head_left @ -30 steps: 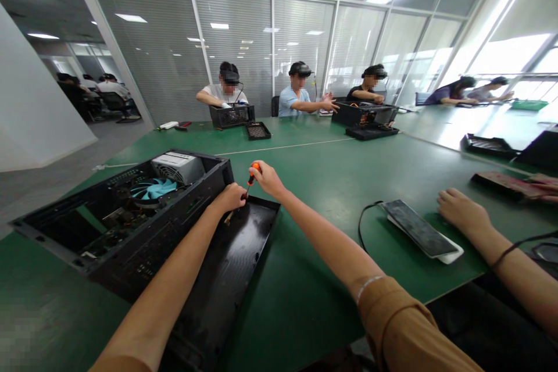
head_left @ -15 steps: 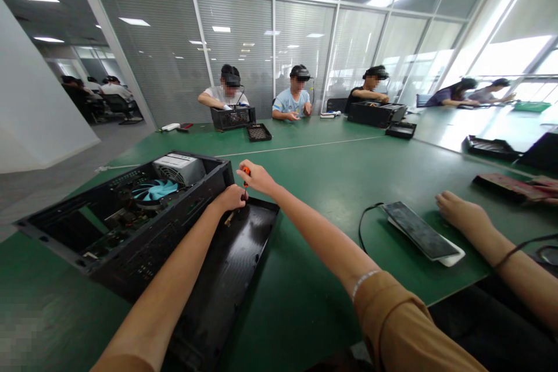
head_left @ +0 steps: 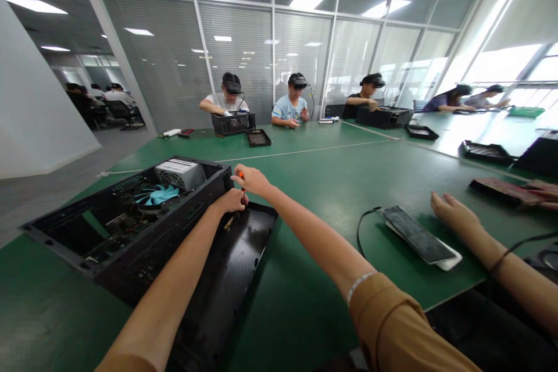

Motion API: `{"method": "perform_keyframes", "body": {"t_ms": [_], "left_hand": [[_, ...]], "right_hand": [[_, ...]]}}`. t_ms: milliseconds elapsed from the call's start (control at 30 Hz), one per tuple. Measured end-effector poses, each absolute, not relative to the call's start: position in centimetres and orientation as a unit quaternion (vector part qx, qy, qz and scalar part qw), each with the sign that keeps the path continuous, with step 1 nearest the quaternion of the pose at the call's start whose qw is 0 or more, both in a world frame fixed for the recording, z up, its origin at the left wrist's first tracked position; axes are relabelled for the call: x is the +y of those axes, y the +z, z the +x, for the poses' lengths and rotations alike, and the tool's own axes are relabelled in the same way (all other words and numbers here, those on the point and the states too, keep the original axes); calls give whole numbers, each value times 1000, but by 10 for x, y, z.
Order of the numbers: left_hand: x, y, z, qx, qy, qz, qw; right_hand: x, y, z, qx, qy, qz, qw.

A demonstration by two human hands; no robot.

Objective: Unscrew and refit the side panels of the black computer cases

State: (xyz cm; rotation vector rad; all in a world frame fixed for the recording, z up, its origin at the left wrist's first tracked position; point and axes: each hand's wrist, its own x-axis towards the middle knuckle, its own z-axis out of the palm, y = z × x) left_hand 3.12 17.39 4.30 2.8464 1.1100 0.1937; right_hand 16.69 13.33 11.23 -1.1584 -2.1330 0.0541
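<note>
My right hand [head_left: 253,181] is closed on the orange handle of a screwdriver [head_left: 242,175], which stands upright with its shaft pointing down. Just below it, the fingers of my left hand [head_left: 230,201] are pinched together around the lower end of the shaft. Whatever they hold there is too small to make out. Both hands are beside the near corner of an open computer case [head_left: 146,253], above a black side panel [head_left: 238,253]. Inside the case are a silver power supply [head_left: 185,172] and a fan with light blue blades [head_left: 156,195]. A small brass-coloured piece [head_left: 228,224] lies on the panel.
A phone [head_left: 418,235] with a black cable lies on the green table [head_left: 322,186] to the right, beside another person's open hand [head_left: 455,215]. Across the table, people work at black cases [head_left: 233,123]. A black panel [head_left: 258,138] lies in front of one.
The camera view has tilted up slightly. My right hand and the screwdriver have come slightly lower, closer to my left hand. The neighbour's hand has turned and its fingers have opened more.
</note>
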Motion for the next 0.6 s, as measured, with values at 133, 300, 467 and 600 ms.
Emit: {"method": "perform_keyframes", "body": {"t_ms": [133,300,467,600], "left_hand": [[172,46,32,368,59,927,45],[172,47,32,371,55,926,54],[172,47,31,369,56,925,67],[174,46,32,364,62,927,67]], "right_hand": [[135,116,168,-826,117,-454,313],[140,123,179,-843,142,-429,292],[133,121,178,-830,83,-437,336],[128,117,174,-812,133,-444,355]]}}
